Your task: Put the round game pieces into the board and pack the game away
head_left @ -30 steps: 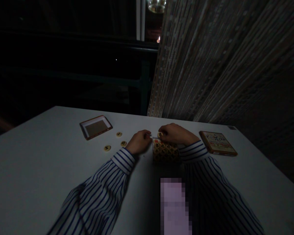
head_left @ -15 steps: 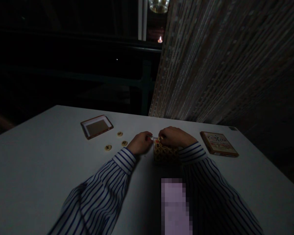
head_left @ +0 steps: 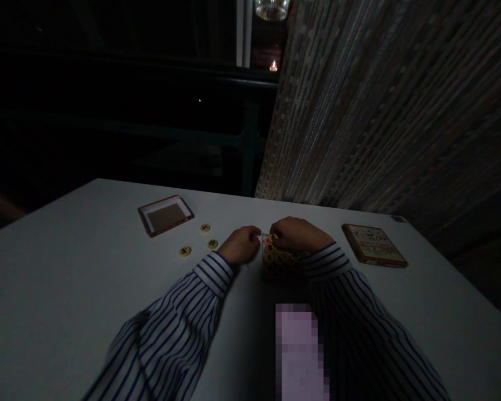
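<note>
Round xiangqi pieces [head_left: 276,258] fill a small shallow box in front of me, in close rows. My left hand [head_left: 240,245] is closed at the box's far left corner, thumb and fingers pinching its pale rim [head_left: 264,234]. From the right, my right hand [head_left: 301,234] bends over the box's far side, its fingers closed on a xiangqi piece [head_left: 273,238] at the far row. The hand and sleeve hide the box's right part. Left of my left hand, three loose xiangqi pieces [head_left: 212,244] lie apart on the white table.
A shallow box lid or tray [head_left: 166,217] lies open side up at the back left of the table [head_left: 87,289]. To the right lies a flat box with a printed cover [head_left: 376,245]. Behind the table hangs a string curtain [head_left: 329,111]. The room is dark.
Hardly anything differs. Both hands stay at the box's far edge, with only slight finger movement, and the view has shifted a little.
</note>
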`<action>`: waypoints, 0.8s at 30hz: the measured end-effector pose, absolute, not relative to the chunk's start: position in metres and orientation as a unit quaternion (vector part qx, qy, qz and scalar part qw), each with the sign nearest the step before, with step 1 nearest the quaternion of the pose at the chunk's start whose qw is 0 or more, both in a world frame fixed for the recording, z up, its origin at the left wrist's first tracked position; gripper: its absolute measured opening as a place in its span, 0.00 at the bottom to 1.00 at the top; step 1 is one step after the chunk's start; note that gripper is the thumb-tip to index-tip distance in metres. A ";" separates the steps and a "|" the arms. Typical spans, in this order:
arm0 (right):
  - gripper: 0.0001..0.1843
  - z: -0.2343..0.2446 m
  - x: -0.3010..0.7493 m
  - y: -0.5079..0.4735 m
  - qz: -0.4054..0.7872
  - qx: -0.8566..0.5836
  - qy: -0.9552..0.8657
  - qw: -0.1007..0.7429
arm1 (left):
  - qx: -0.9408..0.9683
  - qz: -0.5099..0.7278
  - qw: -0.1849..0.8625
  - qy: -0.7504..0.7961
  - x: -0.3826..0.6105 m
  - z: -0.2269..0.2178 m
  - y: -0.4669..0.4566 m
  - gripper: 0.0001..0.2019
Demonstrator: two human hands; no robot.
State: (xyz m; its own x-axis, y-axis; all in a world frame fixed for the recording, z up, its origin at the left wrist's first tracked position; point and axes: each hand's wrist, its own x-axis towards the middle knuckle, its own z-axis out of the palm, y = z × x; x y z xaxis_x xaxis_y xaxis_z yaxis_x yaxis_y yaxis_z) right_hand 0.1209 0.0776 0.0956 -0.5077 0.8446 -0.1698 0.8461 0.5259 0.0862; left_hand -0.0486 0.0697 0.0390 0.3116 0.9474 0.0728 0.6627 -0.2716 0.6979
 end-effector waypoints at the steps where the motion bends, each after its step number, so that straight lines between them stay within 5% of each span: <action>1: 0.17 0.095 0.121 0.078 -0.004 0.488 0.868 0.097 | 0.760 0.249 0.286 0.528 -0.049 0.039 0.070 0.16; 24: 0.17 0.095 0.120 0.078 0.004 0.490 0.867 0.091 | 0.758 0.242 0.297 0.527 -0.047 0.045 0.065 0.17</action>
State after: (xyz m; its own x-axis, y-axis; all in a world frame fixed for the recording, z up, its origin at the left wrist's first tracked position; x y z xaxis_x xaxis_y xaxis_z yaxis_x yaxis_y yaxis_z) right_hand 0.1196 0.0776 0.0953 -0.5039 0.8499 -0.1541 0.8485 0.5204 0.0958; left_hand -0.0473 0.0648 0.0451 0.3266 0.9436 0.0541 0.6563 -0.2676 0.7055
